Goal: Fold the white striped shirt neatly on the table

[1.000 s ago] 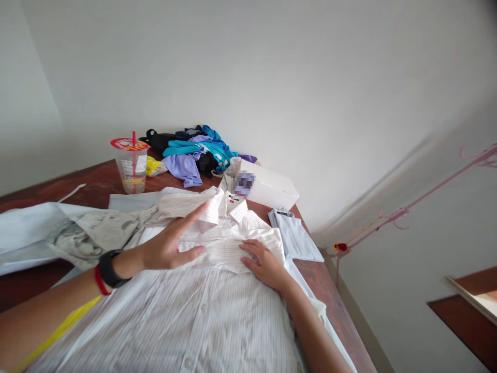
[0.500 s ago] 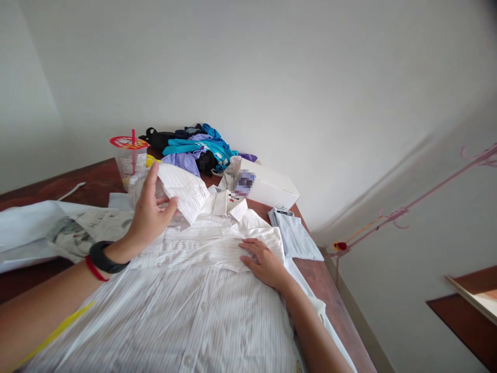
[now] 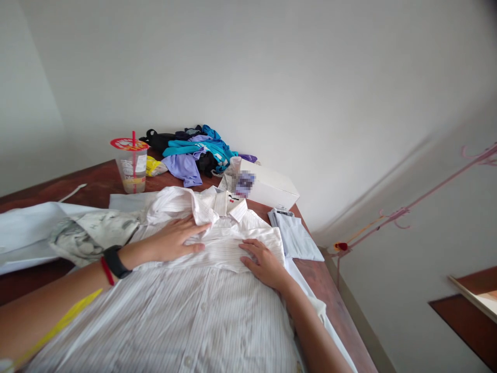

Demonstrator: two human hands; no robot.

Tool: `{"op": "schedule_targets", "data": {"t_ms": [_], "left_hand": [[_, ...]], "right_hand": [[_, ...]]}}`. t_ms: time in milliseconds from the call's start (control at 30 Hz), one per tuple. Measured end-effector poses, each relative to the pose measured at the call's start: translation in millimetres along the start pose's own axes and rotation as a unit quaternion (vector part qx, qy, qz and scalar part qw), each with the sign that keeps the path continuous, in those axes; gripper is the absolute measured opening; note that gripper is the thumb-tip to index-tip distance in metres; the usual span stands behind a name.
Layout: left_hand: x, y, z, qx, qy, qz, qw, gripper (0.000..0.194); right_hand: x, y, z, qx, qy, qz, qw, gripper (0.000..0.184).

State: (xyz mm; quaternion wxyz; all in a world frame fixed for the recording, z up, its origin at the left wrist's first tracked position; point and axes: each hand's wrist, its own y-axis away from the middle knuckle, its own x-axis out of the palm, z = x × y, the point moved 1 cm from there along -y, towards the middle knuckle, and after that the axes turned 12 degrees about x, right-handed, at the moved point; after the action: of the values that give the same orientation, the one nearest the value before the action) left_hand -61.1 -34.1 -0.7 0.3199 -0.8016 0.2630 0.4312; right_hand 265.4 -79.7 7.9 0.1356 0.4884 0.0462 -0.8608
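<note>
A white pin-striped button shirt (image 3: pixel 202 316) lies spread on the brown table (image 3: pixel 89 181), collar end away from me. My left hand (image 3: pixel 174 239) lies flat on the folded sleeve near the collar (image 3: pixel 229 203), fingers apart. My right hand (image 3: pixel 264 264) presses flat on the folded fabric band to the right. Neither hand grips anything. A black band and a red string sit on my left wrist.
A plastic cup (image 3: pixel 132 168) with a red lid and straw stands at the back left. A pile of teal, purple and black clothes (image 3: pixel 198 153) lies by the wall, a white box (image 3: pixel 267 189) beside it. A folded pale garment (image 3: pixel 295 235) lies at the table's right edge. A printed cloth (image 3: pixel 83 233) lies left.
My left hand, which held the sleeve lifted half a second ago, has laid it down and now rests flat on it. My right hand has stayed in place.
</note>
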Motion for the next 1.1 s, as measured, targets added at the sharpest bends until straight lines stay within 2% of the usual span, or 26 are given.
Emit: {"op": "schedule_targets", "data": {"t_ms": [67,167,233,333,433,533,767,900,1000,1100], "left_hand": [[5.7,3.0,-0.8,0.002,-0.046,0.035,0.998,0.074],[7.3,4.6,-2.8,0.026,-0.044,0.013,0.999,0.077],[6.4,4.1,-5.9,0.063,-0.026,-0.005,0.998,0.074],[7.4,3.2,-10.9,0.091,-0.016,0.0,0.996,0.06],[11.6,2.9,-12.3,0.066,-0.026,0.008,0.997,0.052],[15.3,2.3,-10.7,0.05,-0.031,0.009,0.998,0.054],[12.5,1.3,-11.7,0.029,-0.037,-0.028,0.999,0.08],[6.3,5.4,-24.6,0.085,0.076,-0.063,0.991,0.097],[4.8,10.9,-40.7,0.143,0.209,-0.067,0.965,0.1],[5.7,16.7,-59.6,0.18,0.277,-0.038,0.943,0.104]], "right_hand": [[0.0,-0.1,0.0,0.0,0.0,-0.001,1.0,0.041],[-0.2,-0.4,0.5,0.001,0.0,-0.001,1.0,0.041],[-0.3,-0.5,0.9,0.0,0.001,-0.001,1.0,0.041],[-0.4,-0.5,1.4,0.001,0.0,-0.001,1.0,0.041],[-0.4,-0.8,1.4,0.005,0.001,0.001,1.0,0.041],[-0.1,-1.1,0.5,0.004,0.001,0.001,1.0,0.041],[1.6,-1.5,-3.0,-0.005,0.003,-0.004,1.0,0.041],[-1.1,-0.1,0.3,-0.025,-0.009,-0.028,0.999,0.037],[-5.8,3.6,8.0,-0.056,-0.057,-0.059,0.995,0.034],[-6.5,7.5,16.0,-0.048,-0.174,-0.01,0.984,0.04]]}}
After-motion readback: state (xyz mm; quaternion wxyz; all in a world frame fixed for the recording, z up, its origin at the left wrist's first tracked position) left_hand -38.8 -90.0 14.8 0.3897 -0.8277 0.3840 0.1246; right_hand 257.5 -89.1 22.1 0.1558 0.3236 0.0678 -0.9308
